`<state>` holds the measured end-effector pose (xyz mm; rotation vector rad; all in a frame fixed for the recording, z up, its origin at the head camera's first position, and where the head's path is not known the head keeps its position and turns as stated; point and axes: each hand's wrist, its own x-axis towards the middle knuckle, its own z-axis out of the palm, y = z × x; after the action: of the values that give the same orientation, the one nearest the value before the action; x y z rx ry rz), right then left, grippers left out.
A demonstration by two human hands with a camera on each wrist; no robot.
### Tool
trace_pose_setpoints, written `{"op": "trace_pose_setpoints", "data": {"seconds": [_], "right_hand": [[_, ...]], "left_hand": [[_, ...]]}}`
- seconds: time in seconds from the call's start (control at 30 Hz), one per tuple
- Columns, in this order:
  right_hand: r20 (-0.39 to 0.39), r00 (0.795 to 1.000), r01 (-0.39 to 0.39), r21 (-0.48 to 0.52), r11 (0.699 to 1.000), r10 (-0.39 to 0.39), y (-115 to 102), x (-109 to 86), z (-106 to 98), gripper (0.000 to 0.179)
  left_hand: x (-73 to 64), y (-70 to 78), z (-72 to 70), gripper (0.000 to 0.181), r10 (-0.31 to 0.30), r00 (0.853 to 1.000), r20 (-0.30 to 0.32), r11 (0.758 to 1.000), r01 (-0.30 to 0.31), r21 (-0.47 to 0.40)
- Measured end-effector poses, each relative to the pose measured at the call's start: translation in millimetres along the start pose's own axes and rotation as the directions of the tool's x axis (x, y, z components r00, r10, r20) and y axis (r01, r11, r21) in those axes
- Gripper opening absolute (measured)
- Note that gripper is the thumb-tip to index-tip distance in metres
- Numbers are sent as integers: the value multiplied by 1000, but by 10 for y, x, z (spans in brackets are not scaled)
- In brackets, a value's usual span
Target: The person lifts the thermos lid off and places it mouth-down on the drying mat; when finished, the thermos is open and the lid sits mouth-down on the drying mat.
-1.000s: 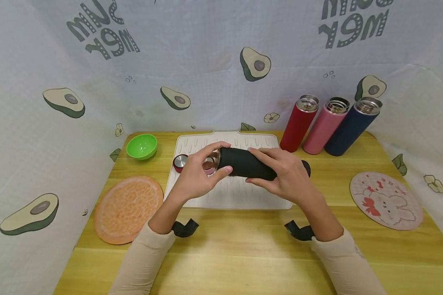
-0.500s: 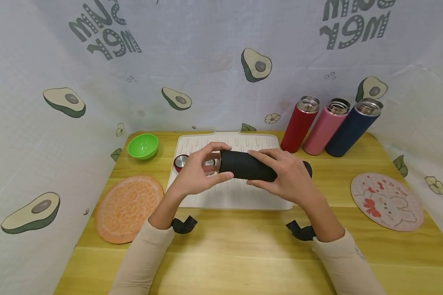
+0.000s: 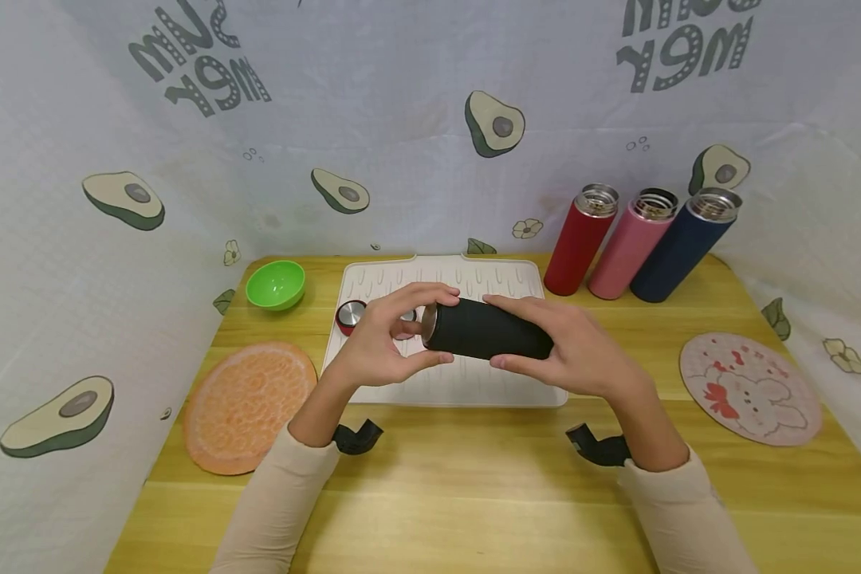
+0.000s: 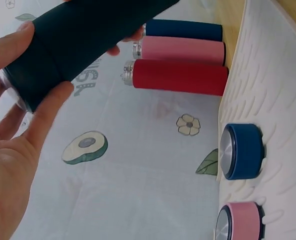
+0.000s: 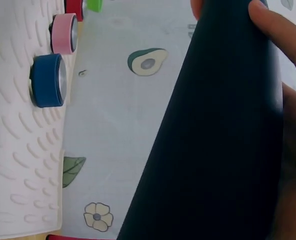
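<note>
A black thermos bottle hangs sideways above the white tray, held between both hands. My left hand grips its capped left end, thumb on the near side and fingers on the far side. A seam between the black lid and the body shows in the left wrist view. My right hand holds the other end, which it hides in the head view. Red lid and pink lid rest on the tray, near the blue lid, which is hidden in the head view.
The white drying tray lies on the wooden table. Lidless red, pink and navy bottles stand back right. A green bowl, an orange mat and a rabbit mat flank the tray.
My right hand has shifted right along the black bottle, towards its base, which it now hides. The bottle's lidded end has turned slightly towards the camera. My left hand stays nearly in place.
</note>
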<state>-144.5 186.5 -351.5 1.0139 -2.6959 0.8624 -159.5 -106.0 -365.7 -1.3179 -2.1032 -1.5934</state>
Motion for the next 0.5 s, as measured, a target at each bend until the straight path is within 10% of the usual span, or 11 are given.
{"op": "trace_pose_setpoints", "data": {"seconds": [0.5], "right_hand": [[-158, 980, 109, -97, 989, -124, 40, 49, 140, 81]], "left_hand": [[-26, -73, -40, 63, 7, 999, -40, 996, -3, 90]]}}
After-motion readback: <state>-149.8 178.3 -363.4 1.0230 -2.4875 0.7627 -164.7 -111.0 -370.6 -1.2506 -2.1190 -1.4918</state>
